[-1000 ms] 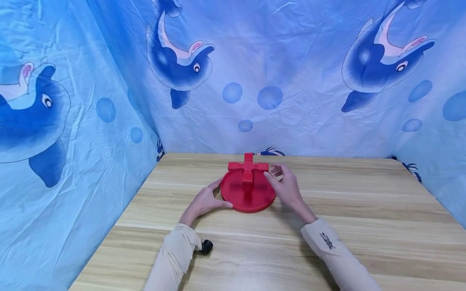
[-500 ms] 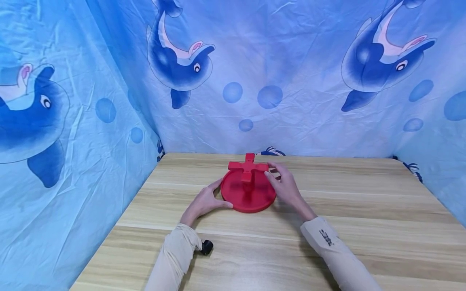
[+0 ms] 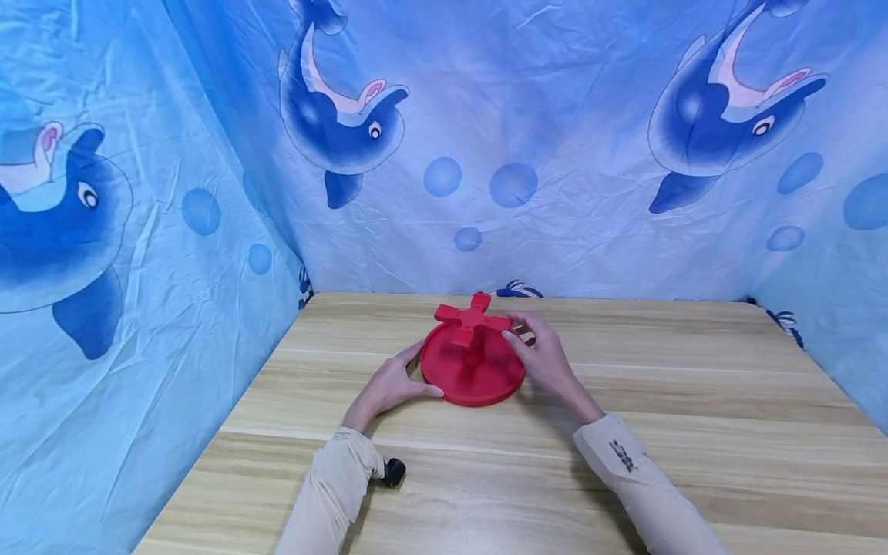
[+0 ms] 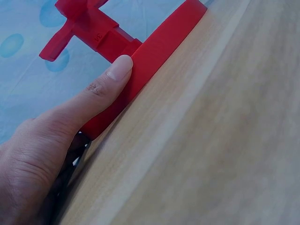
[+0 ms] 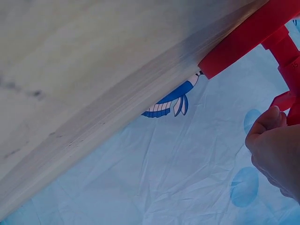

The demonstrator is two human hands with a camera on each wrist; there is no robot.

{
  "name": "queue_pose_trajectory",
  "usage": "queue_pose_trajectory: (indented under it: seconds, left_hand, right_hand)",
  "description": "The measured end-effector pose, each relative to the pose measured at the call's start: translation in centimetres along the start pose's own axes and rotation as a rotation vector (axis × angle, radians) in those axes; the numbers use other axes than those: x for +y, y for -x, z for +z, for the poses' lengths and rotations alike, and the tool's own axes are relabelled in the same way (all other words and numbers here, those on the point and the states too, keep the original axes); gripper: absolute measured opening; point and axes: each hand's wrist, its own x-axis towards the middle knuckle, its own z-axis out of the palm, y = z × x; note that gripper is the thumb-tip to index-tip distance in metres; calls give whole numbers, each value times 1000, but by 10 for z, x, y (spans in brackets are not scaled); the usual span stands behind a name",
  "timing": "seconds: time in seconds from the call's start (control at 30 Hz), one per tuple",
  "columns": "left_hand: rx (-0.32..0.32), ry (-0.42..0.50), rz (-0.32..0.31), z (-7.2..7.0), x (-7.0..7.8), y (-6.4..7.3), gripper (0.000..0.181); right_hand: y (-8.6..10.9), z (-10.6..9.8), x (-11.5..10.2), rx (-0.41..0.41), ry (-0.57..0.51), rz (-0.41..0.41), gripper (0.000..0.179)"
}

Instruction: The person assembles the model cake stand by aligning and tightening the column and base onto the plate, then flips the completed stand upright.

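Note:
A red round base (image 3: 479,395) with a raised rim lies flat on the table in the head view. From its middle rises a stepped red post (image 4: 96,36), topped by a red four-armed cross piece (image 3: 473,317). My left hand (image 3: 387,384) holds the base at its left side, with the thumb against the front of the rim. At the right, my right hand (image 3: 549,359) pinches the end of one arm of the cross. In the right wrist view, the thumb touches that arm; the other fingers are partly hidden.
The wood-grain table (image 3: 680,385) reaches back to a blue curtain (image 3: 590,254) printed with dolphins, which also hangs at both sides. A small black cylinder (image 3: 394,472) sticks out from the left sleeve.
The cross has turned clockwise as seen from above: its back arm moved right and its front arm left. The right fingers have closed onto the arm's end. Left hand and base stay put.

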Motion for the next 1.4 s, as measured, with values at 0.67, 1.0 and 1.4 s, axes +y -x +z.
queue_pose_trajectory:
  seconds: [0.67,1.0,1.4]
  left_hand:
    - [-1,-5,-8,1,2,0,112]
    - [9,-1,-4,2,4,-2,111]
    - [11,17,9,4,5,-2,111]
  right_hand:
    - [6,1,-4,-10,17,16,42]
    - [7,5,-4,5,22,6,40]
    - [13,5,-9,25,72,-54,35]
